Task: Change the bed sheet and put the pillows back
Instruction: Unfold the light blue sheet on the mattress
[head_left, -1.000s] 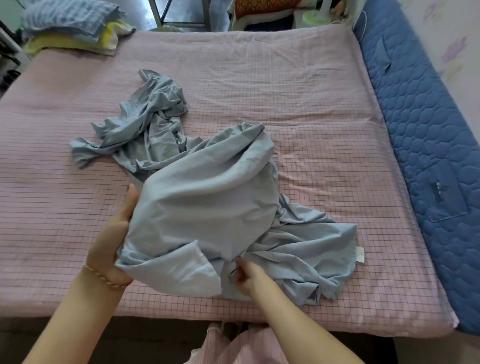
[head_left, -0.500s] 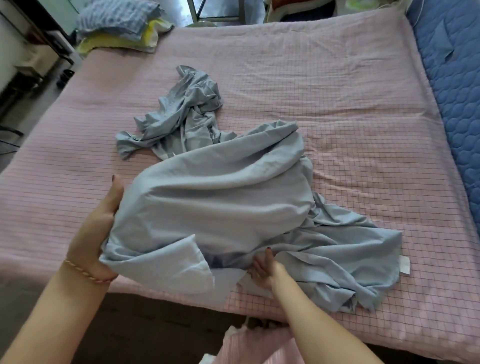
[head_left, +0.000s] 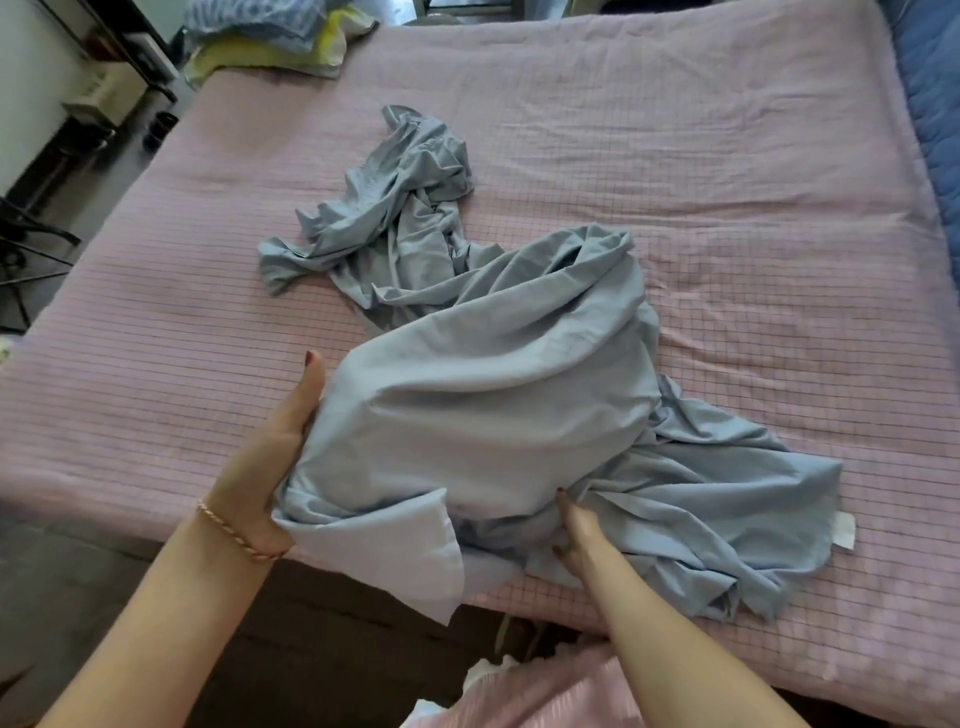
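Observation:
A crumpled light-blue bed sheet (head_left: 483, 395) lies in a heap on the bed, whose pink checked cover (head_left: 701, 176) is spread flat. My left hand (head_left: 270, 452), with a gold bracelet on the wrist, grips the sheet's near-left bunch, thumb up. My right hand (head_left: 574, 535) pinches a fold at the sheet's near edge, its fingers partly under the cloth. A loose corner hangs over the bed's front edge. Stacked pillows (head_left: 280, 31), blue checked over yellow, rest at the far-left corner.
A blue quilted pad (head_left: 930, 93) runs along the bed's right side. Dark furniture and floor (head_left: 62, 171) lie to the left of the bed. A white label (head_left: 844, 530) shows at the sheet's right edge. Pink clothing (head_left: 545, 696) shows at the bottom.
The view has swung left and closer to the bed. My right hand has slid slightly further under the near fold; my left hand keeps its grip on the bunch.

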